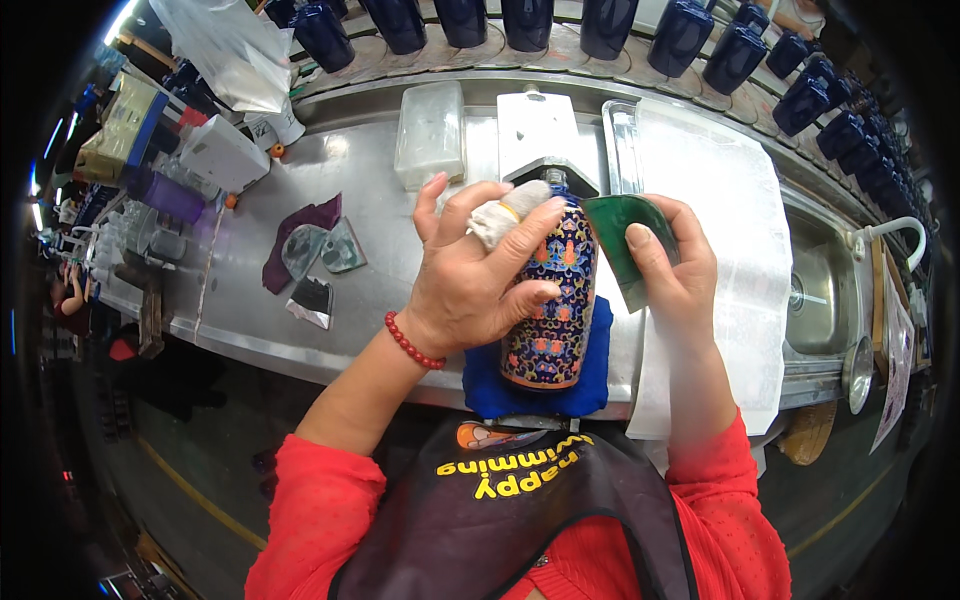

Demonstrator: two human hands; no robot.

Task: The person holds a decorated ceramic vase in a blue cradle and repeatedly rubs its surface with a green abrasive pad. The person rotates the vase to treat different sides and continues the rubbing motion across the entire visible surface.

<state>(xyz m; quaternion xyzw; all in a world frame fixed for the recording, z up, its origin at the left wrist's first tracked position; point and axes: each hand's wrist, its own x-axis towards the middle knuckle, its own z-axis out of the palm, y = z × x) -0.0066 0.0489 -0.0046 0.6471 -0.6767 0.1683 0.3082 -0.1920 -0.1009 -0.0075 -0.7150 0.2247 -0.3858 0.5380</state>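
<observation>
A dark blue bottle (550,310) with a colourful floral pattern lies along a blue cloth (482,385), its neck pointing away from me toward a metal bracket (590,178). Over its upper left side rests my left hand (470,270), fingers spread, index finger and thumb touching the patterned surface. One of its fingers wears a white wrapping (494,222); a red bead bracelet circles the wrist. Between thumb and fingers, my right hand (680,260) grips a thin green sheet-like scraper (620,240), its edge close to the bottle's right shoulder.
Purple and grey scraps (305,240) lie left on the metal counter (375,300). Behind stand a clear plastic box (430,130) and a metal tray (622,145). White paper (710,300) covers the right side, beside a sink (815,300). Several blue bottles (527,25) line the far conveyor.
</observation>
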